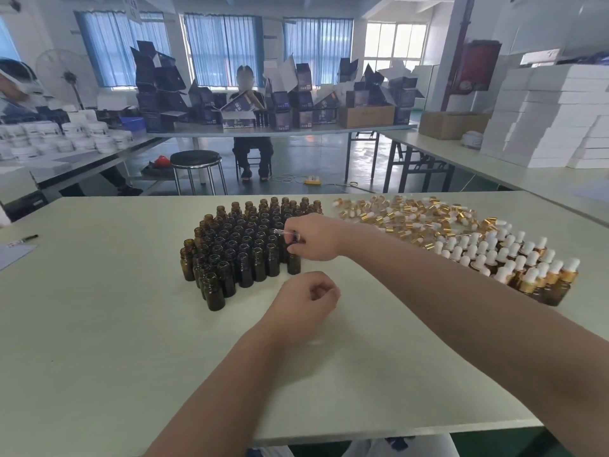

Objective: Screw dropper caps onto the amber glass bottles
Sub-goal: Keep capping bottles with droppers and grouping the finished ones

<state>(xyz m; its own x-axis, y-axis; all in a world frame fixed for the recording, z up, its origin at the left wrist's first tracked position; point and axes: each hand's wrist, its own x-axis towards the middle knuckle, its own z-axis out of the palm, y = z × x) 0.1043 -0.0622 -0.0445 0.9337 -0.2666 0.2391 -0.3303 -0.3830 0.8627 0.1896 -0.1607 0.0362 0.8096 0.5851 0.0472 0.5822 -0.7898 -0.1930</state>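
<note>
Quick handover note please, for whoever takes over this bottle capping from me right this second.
Hands: the left hand is loosely curled over the table, holding nothing visible. The right hand pinches a dropper cap, glass tube pointing left, at the right edge of the uncapped bottles.
Supplies: the loose caps lie in a pile at the far right.
Done: a cluster of capped bottles stands at the right.
Left: screw on the held cap, then cap the many open bottles.
</note>
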